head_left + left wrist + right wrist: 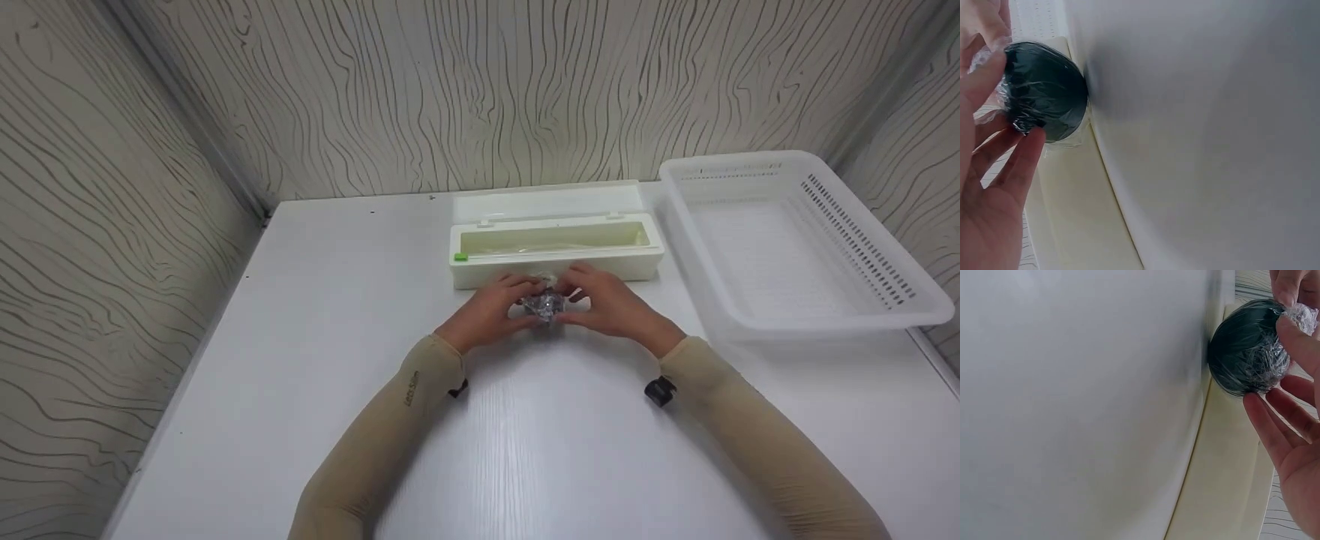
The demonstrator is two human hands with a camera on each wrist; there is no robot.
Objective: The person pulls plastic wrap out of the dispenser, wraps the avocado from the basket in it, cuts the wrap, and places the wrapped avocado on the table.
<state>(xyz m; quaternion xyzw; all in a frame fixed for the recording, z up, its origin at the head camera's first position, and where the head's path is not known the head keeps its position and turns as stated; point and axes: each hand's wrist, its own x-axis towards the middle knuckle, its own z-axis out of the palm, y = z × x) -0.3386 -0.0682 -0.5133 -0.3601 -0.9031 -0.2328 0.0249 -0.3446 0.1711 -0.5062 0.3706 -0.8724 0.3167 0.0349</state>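
Observation:
A dark, round object (545,304) wrapped in clear cling film sits on the table, directly in front of the film box. Its exact kind is hidden by the wrap; in the left wrist view the round object (1045,93) looks dark green and smooth. My left hand (495,309) holds its left side between thumb and fingers. From the other side my right hand (611,306) grips it too, thumb near the gathered film. Crumpled cling film (1302,317) bunches at the top between both hands. The long white cling film box (555,268) stands with its lid (547,202) raised.
A green slider (460,257) sits at the left end of the box's front rim. To the right stands a white plastic basket (686,247) with slotted sides. Wood-patterned panels (465,97) enclose the white table (330,315) at the back and sides.

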